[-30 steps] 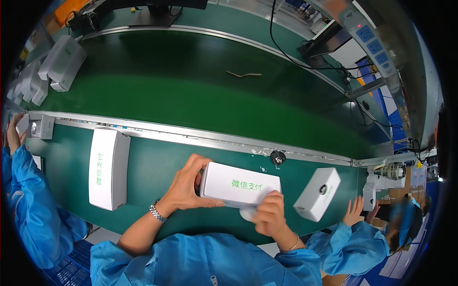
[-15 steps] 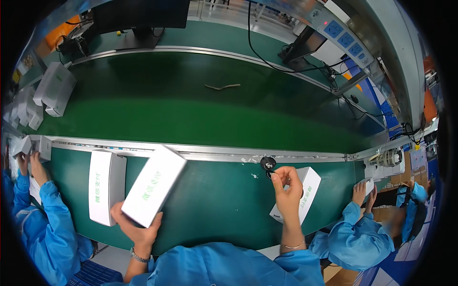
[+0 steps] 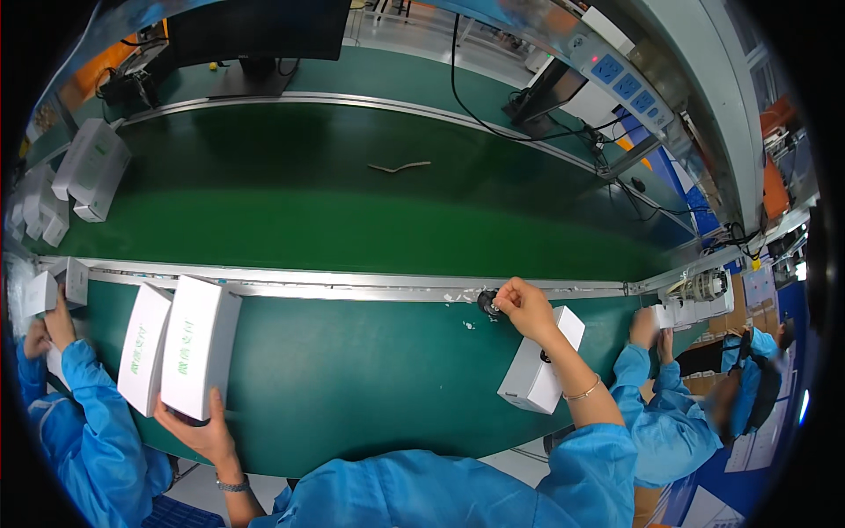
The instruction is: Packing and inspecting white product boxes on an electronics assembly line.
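My left hand grips the lower end of a white box with green print, thumb on its right side and fingers under the near end. That box stands against another white printed box on its left. My right hand is closed in a pinch at a small black round thing by the bench's metal edge; what the fingertips hold, if anything, is hidden. Under my right forearm lies a third white box, partly covered by the arm, with a dark round spot on top.
Beyond the metal rail runs a green belt with a thin strip on it. White boxes stand at its far left. Co-workers in blue handle white boxes on either side. A power strip hangs upper right.
My left hand has moved left, bringing its tilted box beside the other one, which now leans. My right hand has shifted up slightly to the black round thing, its forearm swinging right.
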The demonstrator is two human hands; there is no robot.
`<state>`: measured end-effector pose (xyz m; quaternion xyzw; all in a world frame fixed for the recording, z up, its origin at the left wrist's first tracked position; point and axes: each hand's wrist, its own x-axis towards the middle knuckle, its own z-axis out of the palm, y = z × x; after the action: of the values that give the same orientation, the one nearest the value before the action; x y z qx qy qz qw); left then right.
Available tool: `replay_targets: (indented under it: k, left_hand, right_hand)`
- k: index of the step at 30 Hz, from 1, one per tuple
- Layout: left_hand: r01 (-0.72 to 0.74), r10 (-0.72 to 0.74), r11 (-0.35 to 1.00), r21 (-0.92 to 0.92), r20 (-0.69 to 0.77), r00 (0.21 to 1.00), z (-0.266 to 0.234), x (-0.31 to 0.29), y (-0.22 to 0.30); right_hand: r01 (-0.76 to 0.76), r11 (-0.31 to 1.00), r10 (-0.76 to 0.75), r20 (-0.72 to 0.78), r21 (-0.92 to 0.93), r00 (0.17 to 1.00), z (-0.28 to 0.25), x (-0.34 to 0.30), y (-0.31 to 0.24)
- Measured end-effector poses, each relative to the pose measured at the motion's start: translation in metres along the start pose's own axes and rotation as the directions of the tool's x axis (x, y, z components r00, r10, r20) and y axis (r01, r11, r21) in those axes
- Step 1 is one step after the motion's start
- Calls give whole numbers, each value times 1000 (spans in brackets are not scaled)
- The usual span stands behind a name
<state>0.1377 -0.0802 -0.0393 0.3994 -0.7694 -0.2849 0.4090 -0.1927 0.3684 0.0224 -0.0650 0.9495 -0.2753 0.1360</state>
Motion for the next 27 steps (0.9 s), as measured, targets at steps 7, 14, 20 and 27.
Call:
replay_targets:
  k: [7,14,20,27]
  left_hand:
    - [118,-100,988,104,-169,981,-12,41,-37]
    - [27,65,972,233,-377,924,-26,52,-20]
    - [-292,288,957,-1,-142,947,2,13,31]
    - [-271,426,869,-414,350,834,45,-13,101]
  right_hand:
    - [120,925,-175,-123,-359,977,6,-6,-21]
    - [-45,840,-212,-403,-541,890,-46,-61,-62]
    - [-291,877,87,-468,-383,879,-34,-134,-20]
    - [22,990,-76,-396,-140,915,-22,-165,-58]
